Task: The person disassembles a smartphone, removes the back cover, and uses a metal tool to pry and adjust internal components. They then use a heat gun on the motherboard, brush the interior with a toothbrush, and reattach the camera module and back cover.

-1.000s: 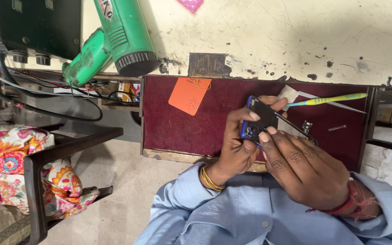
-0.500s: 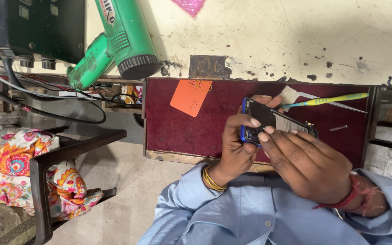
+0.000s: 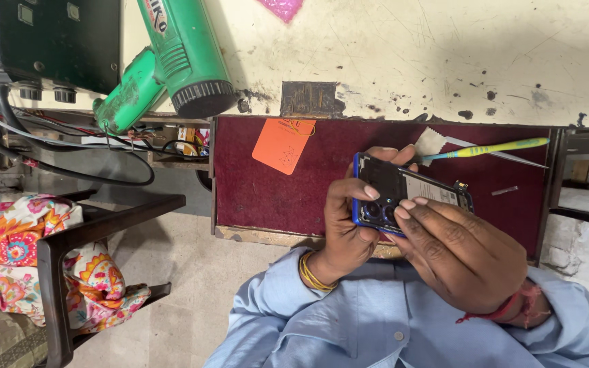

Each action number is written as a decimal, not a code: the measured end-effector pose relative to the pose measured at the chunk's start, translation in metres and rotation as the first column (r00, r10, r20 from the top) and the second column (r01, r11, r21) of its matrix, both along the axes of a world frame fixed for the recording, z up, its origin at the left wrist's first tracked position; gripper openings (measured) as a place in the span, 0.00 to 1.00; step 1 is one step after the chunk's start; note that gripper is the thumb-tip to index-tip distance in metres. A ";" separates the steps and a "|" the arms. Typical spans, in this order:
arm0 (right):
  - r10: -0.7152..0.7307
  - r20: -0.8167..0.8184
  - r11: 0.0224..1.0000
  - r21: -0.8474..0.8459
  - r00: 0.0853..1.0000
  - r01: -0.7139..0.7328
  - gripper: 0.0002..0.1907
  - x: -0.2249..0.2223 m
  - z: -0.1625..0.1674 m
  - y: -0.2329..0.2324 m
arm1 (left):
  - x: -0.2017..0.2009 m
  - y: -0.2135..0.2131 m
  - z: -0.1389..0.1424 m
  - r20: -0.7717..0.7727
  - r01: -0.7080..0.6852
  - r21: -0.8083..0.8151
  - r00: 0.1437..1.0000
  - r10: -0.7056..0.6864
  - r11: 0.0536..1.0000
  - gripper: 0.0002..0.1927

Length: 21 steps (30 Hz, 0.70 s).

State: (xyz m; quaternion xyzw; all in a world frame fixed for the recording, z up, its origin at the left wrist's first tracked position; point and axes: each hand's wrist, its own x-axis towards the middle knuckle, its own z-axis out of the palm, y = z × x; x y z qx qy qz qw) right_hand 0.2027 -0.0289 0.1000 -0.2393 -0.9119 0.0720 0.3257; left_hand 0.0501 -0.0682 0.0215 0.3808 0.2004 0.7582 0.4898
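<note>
An opened smartphone (image 3: 414,188) with a blue frame has its back cover off, so the battery and round camera lenses show. My left hand (image 3: 345,232), a gold bangle on its wrist, grips the phone's left end with the thumb on the frame. My right hand (image 3: 461,255), with a red thread at the wrist, holds the phone from below. Its fingertips rest by the camera lenses. Both hands hover over a maroon-lined drawer (image 3: 267,194).
An orange card (image 3: 282,144), a yellow-green toothbrush (image 3: 489,148) and a thin metal blade (image 3: 512,158) lie in the drawer. A green heat gun (image 3: 172,61) and a dark box (image 3: 42,41) with cables sit on the scarred bench. A chair (image 3: 69,252) with floral cloth stands at the left.
The phone has turned in my hands from nearly edge-on to lying with its open back facing me. My right fingers have shifted onto the camera end.
</note>
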 end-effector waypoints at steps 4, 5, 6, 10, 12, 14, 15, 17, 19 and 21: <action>-0.012 0.031 1.000 -0.013 0.999 0.013 0.17 -0.004 -0.005 0.000 | 0.002 0.001 -0.005 0.055 -0.013 -0.033 0.998 0.014 0.999 0.22; -0.025 0.038 0.999 -0.040 0.999 0.026 0.16 -0.004 -0.006 0.001 | 0.002 0.001 -0.006 0.073 -0.014 -0.042 0.997 0.017 0.999 0.23; -0.023 0.026 0.997 -0.075 0.999 0.025 0.17 -0.005 -0.006 0.002 | 0.001 0.001 -0.007 0.069 -0.013 -0.041 0.997 0.016 0.999 0.23; -0.026 0.010 0.992 -0.124 1.000 0.027 0.18 -0.006 -0.006 0.003 | -0.001 -0.001 -0.010 0.052 -0.036 -0.036 0.998 0.038 0.999 0.23; -0.022 0.015 0.994 -0.103 1.000 0.024 0.18 -0.006 -0.005 0.003 | -0.001 -0.001 -0.011 0.042 -0.055 -0.029 0.998 0.056 0.998 0.23; -0.022 0.022 0.995 -0.092 1.000 0.024 0.18 -0.007 -0.005 0.003 | 0.000 0.000 -0.011 0.036 -0.056 -0.028 0.998 0.057 0.998 0.23; -0.015 0.014 0.996 -0.083 1.000 0.016 0.18 -0.007 -0.005 0.003 | 0.001 0.001 -0.011 0.036 -0.053 -0.032 0.998 0.054 0.998 0.23; -0.006 0.003 0.998 -0.070 1.000 0.006 0.19 -0.008 -0.007 0.005 | 0.000 0.000 -0.011 0.038 -0.040 -0.048 0.998 0.041 0.998 0.23; 0.012 0.015 0.998 -0.054 1.000 -0.011 0.21 -0.007 -0.008 0.007 | -0.002 -0.001 -0.011 0.015 -0.029 -0.062 0.999 0.030 0.998 0.25; 0.015 0.012 0.999 -0.043 1.000 -0.014 0.21 -0.007 -0.009 0.009 | -0.006 0.000 -0.012 -0.038 -0.018 -0.050 0.999 0.016 0.999 0.26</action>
